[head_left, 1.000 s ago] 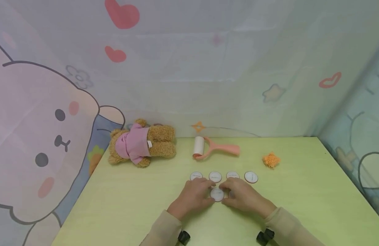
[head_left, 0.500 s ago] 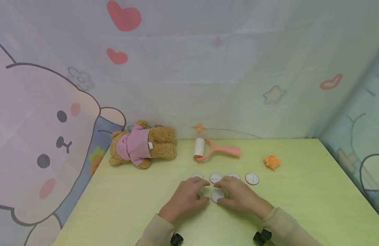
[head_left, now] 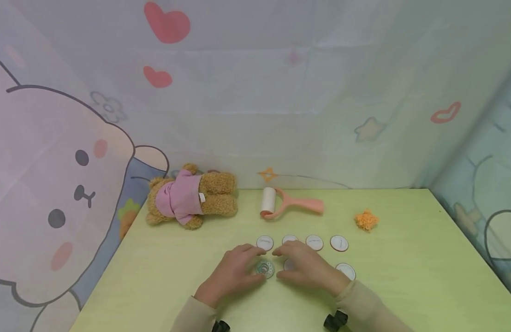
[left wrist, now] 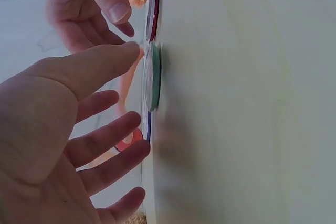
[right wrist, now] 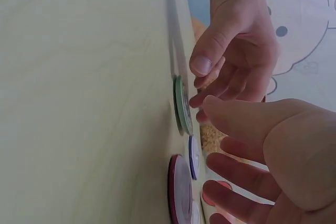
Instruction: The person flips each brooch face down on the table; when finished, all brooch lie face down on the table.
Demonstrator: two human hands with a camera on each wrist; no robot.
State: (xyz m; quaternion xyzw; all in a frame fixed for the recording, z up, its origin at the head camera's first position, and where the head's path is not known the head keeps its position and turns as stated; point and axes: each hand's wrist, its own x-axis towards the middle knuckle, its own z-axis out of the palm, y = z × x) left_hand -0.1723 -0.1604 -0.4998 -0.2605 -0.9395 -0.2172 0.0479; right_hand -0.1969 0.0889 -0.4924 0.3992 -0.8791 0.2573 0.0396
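Observation:
My left hand [head_left: 234,274] is spread around the left side of a small round disc [head_left: 265,269] with a green picture face. In the left wrist view the thumb tip is close to the green-edged disc [left wrist: 153,77], and the fingers do not curl round it. My right hand [head_left: 307,269] arches over a white-faced disc [head_left: 288,264] and partly hides it. Its loosely bent fingers point toward the green disc and appear to grip nothing. In the right wrist view a red-edged disc [right wrist: 181,190] lies below the right thumb.
Behind the hands, several white-faced discs [head_left: 314,242] lie in a row. Another disc [head_left: 346,271] peeks out beside the right wrist. Along the back are a teddy bear [head_left: 187,196] in a pink top, a pink-handled lint roller [head_left: 303,204] and an orange yarn-like clump [head_left: 366,221].
Both hands have moved left, from the white-faced disc toward the green one. The green disc, mostly covered before, now shows between the hands, while the right hand partly covers the white-faced one.

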